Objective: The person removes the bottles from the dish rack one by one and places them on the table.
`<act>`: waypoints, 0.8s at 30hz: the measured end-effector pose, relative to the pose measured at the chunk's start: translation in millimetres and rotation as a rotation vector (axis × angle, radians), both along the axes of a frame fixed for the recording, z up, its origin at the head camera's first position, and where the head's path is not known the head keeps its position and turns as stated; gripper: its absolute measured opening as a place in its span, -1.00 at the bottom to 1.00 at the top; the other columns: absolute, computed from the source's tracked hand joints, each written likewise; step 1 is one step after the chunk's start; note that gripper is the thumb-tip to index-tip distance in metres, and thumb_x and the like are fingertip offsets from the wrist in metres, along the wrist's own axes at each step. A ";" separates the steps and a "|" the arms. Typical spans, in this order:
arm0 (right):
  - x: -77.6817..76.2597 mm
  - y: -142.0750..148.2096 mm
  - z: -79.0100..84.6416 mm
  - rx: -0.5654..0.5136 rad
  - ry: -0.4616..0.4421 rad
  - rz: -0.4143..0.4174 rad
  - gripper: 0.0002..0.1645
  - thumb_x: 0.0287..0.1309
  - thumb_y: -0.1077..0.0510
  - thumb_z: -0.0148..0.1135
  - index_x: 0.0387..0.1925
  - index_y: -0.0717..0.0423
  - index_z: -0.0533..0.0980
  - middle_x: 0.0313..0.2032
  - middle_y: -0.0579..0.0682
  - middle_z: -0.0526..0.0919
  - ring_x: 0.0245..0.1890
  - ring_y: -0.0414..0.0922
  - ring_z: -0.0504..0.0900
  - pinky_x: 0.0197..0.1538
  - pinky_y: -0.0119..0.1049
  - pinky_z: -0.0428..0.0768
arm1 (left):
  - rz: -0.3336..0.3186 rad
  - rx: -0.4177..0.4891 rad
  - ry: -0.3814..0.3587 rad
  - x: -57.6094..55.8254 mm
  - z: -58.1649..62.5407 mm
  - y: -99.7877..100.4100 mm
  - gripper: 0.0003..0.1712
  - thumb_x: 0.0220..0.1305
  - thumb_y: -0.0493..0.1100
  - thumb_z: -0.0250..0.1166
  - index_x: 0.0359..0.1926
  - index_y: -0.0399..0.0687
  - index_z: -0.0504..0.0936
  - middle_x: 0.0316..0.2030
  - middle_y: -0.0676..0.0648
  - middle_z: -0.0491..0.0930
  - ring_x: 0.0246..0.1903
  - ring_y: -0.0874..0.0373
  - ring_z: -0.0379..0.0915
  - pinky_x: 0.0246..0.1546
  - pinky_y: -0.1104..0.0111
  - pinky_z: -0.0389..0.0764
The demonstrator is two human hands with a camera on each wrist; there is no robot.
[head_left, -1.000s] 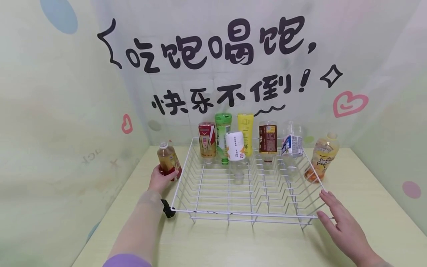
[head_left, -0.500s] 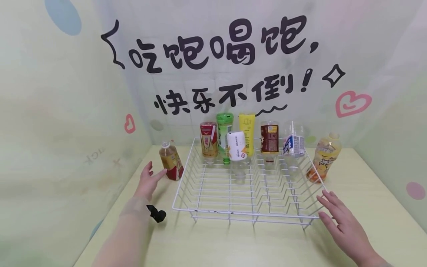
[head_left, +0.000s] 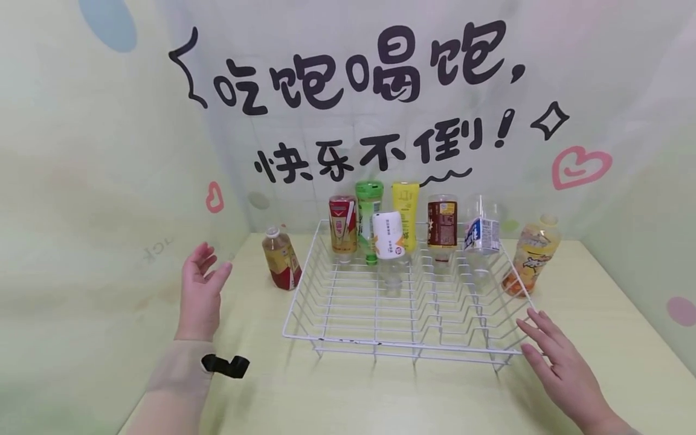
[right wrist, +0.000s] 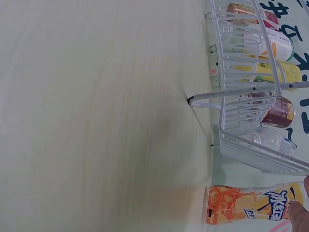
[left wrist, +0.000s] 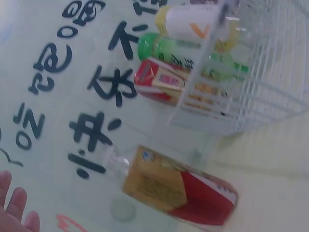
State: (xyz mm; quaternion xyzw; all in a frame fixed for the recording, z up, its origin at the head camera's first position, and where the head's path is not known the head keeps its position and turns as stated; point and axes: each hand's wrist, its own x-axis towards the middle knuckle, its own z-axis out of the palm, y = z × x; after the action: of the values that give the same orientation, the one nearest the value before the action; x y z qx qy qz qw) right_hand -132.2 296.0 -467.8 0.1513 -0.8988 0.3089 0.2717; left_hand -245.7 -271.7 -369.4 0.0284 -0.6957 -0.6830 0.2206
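My left hand (head_left: 201,290) is raised left of a red-and-gold drink bottle (head_left: 281,258), apart from it, fingers relaxed and holding nothing. The bottle stands uncapped-end up on the table beside a white wire rack (head_left: 356,342); it also shows in the left wrist view, as a bottle (left wrist: 181,188) near the rack's side. My right hand (head_left: 565,368) lies at the rack's front right corner, fingers loosely extended along its rim; contact is hard to tell. Beyond that hand, an orange drink bottle (head_left: 537,258) stands upright outside the rack.
Several bottles stand neck-down along the rack's back: red-and-gold (head_left: 343,223), green (head_left: 369,208), white-labelled (head_left: 388,235), yellow (head_left: 408,208), brown-labelled (head_left: 443,223) and a clear bottle (head_left: 483,235). A printed cloth wall (head_left: 304,36) closes off the back and sides.
My left hand has let go of the red-and-gold bottle and drawn away leftward. That bottle stays standing beside the rack. My right hand has barely moved.
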 end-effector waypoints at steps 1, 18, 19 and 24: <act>0.5 0.1 0.2 -0.003 0.001 -0.002 -0.49 0.20 0.27 0.21 0.21 0.10 0.47 0.39 0.00 0.27 0.43 -0.34 -0.03 0.25 -0.70 -0.12 | -0.018 0.000 0.034 4.3 7.1 6.0 -0.24 0.32 -0.29 0.22 0.43 -0.11 0.07 0.24 0.05 0.21 0.25 0.17 0.07 0.21 0.41 0.18; 2.3 -1.1 -0.2 -0.020 -0.010 -0.008 -0.48 0.23 0.27 0.19 0.24 0.14 0.44 0.40 -0.11 0.24 0.42 -0.37 -0.05 0.24 -0.71 -0.13 | -0.389 -0.176 0.034 0.3 53.3 114.6 -0.23 0.29 -0.22 0.26 0.43 -0.10 0.11 0.31 -0.04 0.22 0.26 0.06 0.14 0.31 0.17 0.19; 2.2 -1.0 -0.2 -0.021 -0.007 -0.007 -0.48 0.23 0.28 0.19 0.24 0.15 0.44 0.40 -0.14 0.23 0.42 -0.38 -0.04 0.24 -0.72 -0.13 | -0.396 -0.204 0.021 -2.2 53.3 121.5 -0.23 0.29 -0.18 0.27 0.43 -0.08 0.12 0.31 -0.04 0.23 0.27 0.04 0.14 0.32 0.15 0.18; 1.8 -0.7 0.3 -0.016 0.003 -0.004 -0.48 0.21 0.28 0.20 0.23 0.16 0.45 0.39 -0.29 0.20 0.42 -0.39 -0.04 0.24 -0.73 -0.12 | -0.437 -0.270 -0.145 -17.8 51.6 153.1 -0.12 0.21 0.07 0.34 0.44 0.06 0.11 0.35 0.01 0.21 0.32 -0.02 0.13 0.27 0.10 0.28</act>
State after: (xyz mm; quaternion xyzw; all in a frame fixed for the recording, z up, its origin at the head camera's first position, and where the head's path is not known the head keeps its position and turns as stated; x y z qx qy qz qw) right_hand -130.4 295.4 -467.5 0.1478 -0.8962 0.3154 0.2747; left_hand -263.5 -118.6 -317.8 -0.1031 -0.7843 -0.6115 0.0194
